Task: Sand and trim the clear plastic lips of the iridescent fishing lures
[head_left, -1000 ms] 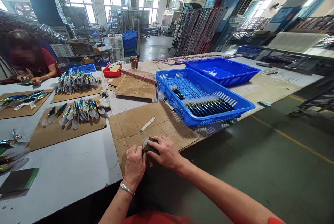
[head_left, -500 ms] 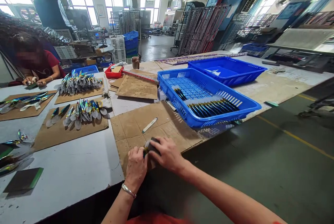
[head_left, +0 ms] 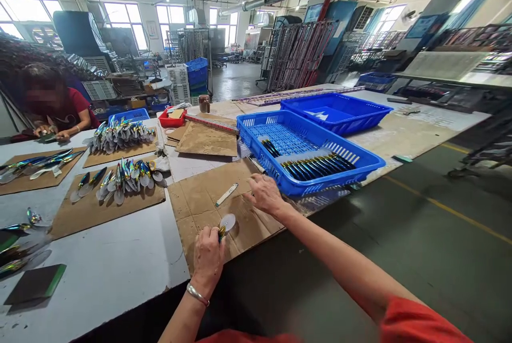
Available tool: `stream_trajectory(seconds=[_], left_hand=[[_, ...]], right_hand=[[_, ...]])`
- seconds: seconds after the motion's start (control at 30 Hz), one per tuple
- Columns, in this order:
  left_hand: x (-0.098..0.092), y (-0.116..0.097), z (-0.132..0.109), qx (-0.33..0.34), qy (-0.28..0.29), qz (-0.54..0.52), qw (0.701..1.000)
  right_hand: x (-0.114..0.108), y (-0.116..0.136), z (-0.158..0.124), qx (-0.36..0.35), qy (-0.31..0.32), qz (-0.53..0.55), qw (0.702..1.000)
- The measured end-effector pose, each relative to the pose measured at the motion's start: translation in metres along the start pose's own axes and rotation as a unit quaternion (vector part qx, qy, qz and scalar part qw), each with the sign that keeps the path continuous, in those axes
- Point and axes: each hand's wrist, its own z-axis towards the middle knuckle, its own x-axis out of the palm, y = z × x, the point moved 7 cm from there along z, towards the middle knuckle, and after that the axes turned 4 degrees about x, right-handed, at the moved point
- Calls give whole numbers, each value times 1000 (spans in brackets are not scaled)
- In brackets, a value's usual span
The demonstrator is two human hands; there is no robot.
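Since the earlier frame, the right hand (head_left: 264, 193) has moved off the lure (head_left: 221, 233) toward the blue basket (head_left: 290, 140); fingers bent, grip cannot be told. The left hand (head_left: 208, 255) pinches the lure over cardboard (head_left: 196, 199) at the bench's (head_left: 120, 263) front edge.

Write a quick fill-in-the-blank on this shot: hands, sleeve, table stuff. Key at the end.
1. The camera wearer's ____ hand holds a shiny lure.
2. The sheet under the pale stick is made of ____.
3. The basket holding a row of dark lures is coloured ____.
4. The wearer's right sleeve is coloured ____.

Missing words: left; cardboard; blue; red.
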Motion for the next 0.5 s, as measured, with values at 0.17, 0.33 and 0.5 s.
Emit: stream_trajectory(seconds=[0.17, 0.33, 0.5], left_hand=[[-2, 3, -3, -11, 10, 15, 1000], [0, 12, 3, -52, 51, 18, 997], [1, 4, 7, -28, 74, 47, 996]], right_hand=[[24, 62, 29, 59, 118, 67, 989], [40, 93, 50, 81, 121, 113, 983], [25, 86, 42, 69, 81, 167, 980]])
